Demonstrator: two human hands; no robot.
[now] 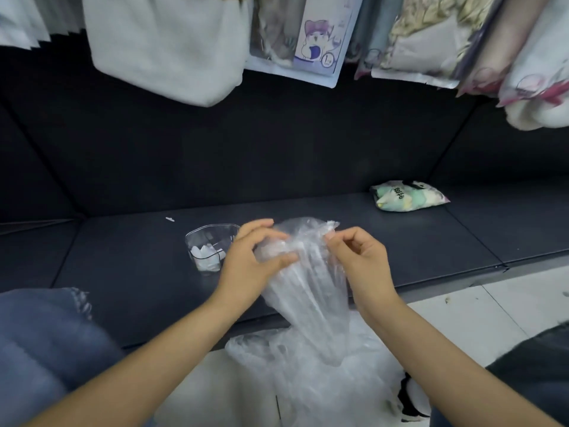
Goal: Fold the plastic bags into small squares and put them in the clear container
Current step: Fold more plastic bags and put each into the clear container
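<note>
- The surface [308, 241] is a long, low, dark blue padded shelf, made of flat cushions set side by side with thin seams between them.
- A dark padded wall [246, 143] of the same color goes up behind it.
- A clear container [209, 246] sits on the surface, just to the left of the hands. A few small white folded pieces [205, 252] lie in its bottom.
- The left hand [252, 257] grips the top of a clear plastic bag [308, 288], with the thumb and fingers curled on it.
- The right hand [358, 257] pinches the same bag at its top right corner.
- The bag is held up over the front edge of the surface and hangs down, all crinkled.
- Below it, a heap of more plastic bags [308, 380] lies on the pale tiled floor [477, 318].
- A tiny white scrap [170, 219] lies on the surface behind the container.
- Far to the right on the surface lies a small soft packet [406, 197] in green, white and black.
- High up, things hang in a row: a white cloth [166, 47], a packet with a cartoon animal [317, 38], and more wrapped cloth things [446, 41] to the right.
- The person's knee in blue jeans [46, 340] shows at the lower left.
- A black and white shoe [412, 399] peeks out by the heap.
</note>
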